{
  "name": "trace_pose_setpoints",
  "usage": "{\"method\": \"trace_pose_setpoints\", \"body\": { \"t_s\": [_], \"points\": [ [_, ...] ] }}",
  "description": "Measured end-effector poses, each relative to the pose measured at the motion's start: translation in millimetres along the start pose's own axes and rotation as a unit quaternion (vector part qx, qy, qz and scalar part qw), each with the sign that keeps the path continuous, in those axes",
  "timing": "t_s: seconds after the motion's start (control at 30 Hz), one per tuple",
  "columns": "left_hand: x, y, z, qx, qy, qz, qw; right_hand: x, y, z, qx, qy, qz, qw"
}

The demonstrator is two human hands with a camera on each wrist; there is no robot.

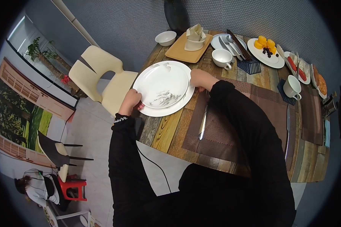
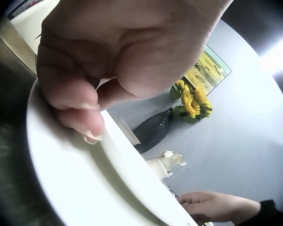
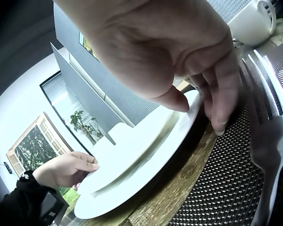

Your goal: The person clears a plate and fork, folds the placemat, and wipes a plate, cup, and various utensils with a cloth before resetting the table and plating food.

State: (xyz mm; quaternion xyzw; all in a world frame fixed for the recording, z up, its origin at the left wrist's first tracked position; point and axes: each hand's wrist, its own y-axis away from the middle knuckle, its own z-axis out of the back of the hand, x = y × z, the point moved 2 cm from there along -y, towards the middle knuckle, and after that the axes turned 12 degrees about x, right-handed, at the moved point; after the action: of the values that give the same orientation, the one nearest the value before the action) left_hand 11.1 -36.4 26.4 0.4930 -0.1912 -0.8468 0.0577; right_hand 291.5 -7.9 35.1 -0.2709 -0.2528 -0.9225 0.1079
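In the head view, a white plate with a grey brushstroke pattern [image 1: 161,84] lies stacked on a larger white plate [image 1: 166,111] at the table's left end. My left hand [image 1: 131,100] grips the stack at its near-left rim, thumb above and fingertips curled at the edge in the left wrist view. Across from it, my right hand [image 1: 202,79] holds the right rim. In the right wrist view its thumb is over the larger plate and its fingers are along the outer edge. A fork [image 3: 266,113] lies on the woven placemat [image 3: 217,183] beside that hand.
Behind the plates stand a wooden tray [image 1: 185,56] with a folded napkin, a white bowl [image 1: 165,38] and a white cup [image 1: 222,58]. Food plates [image 1: 267,56] line the far right side. A cream chair [image 1: 117,89] stands close at the left.
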Motion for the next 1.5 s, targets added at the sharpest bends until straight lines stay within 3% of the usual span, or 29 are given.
{"method": "trace_pose_setpoints", "body": {
  "t_s": [0.07, 0.2, 0.3, 0.37, 0.4, 0.47, 0.63, 0.97, 1.1, 1.17, 1.27, 1.3, 1.37, 1.43, 1.5],
  "points": [
    [-3, 0, 3, 0.026, -0.085, 0.03, 0.996, -3, 0, 0, -0.012, 0.007, 0.008, 1.0],
    [-2, 3, 11, 0.002, -0.187, 0.01, 0.982, 5, 6, 2, -0.004, 0.086, -0.001, 0.996],
    [7, 0, 25, -0.068, -0.282, -0.02, 0.957, 6, 2, -1, -0.01, 0.131, -0.012, 0.991],
    [9, 5, 26, -0.09, -0.318, 0.027, 0.943, 7, 0, -3, -0.019, 0.138, -0.01, 0.99],
    [11, 6, 25, -0.091, -0.319, 0.028, 0.943, 7, 0, -5, -0.028, 0.126, -0.01, 0.992],
    [19, 1, 24, -0.064, -0.198, 0.014, 0.978, 8, -1, -5, -0.036, 0.114, -0.011, 0.993],
    [29, -18, 32, -0.071, -0.233, 0.011, 0.97, 5, -11, -7, 0.018, 0.112, -0.039, 0.993],
    [36, -27, 33, -0.127, -0.251, -0.058, 0.958, 2, -8, -11, -0.049, 0.096, -0.035, 0.994],
    [40, -34, 43, -0.098, -0.311, -0.021, 0.945, 5, 11, 6, -0.063, 0.182, -0.018, 0.981],
    [25, -25, 46, -0.221, -0.39, -0.093, 0.889, 2, 30, 21, -0.058, 0.214, -0.022, 0.975],
    [-25, 1, 34, -0.239, -0.383, -0.147, 0.88, -6, 61, 48, -0.089, 0.225, 0.028, 0.97],
    [-40, 8, 26, -0.234, -0.383, -0.153, 0.88, -14, 65, 53, -0.091, 0.223, 0.022, 0.97],
    [-70, 23, -3, -0.16, -0.331, -0.26, 0.893, -30, 72, 62, -0.065, 0.183, 0.018, 0.981],
    [-90, 34, -42, -0.047, -0.272, -0.285, 0.918, -36, 97, 61, -0.046, 0.139, -0.003, 0.989],
    [-106, 46, -85, 0.074, -0.268, -0.255, 0.926, -49, 117, 55, -0.039, 0.044, 0.056, 0.997]
  ]
}}
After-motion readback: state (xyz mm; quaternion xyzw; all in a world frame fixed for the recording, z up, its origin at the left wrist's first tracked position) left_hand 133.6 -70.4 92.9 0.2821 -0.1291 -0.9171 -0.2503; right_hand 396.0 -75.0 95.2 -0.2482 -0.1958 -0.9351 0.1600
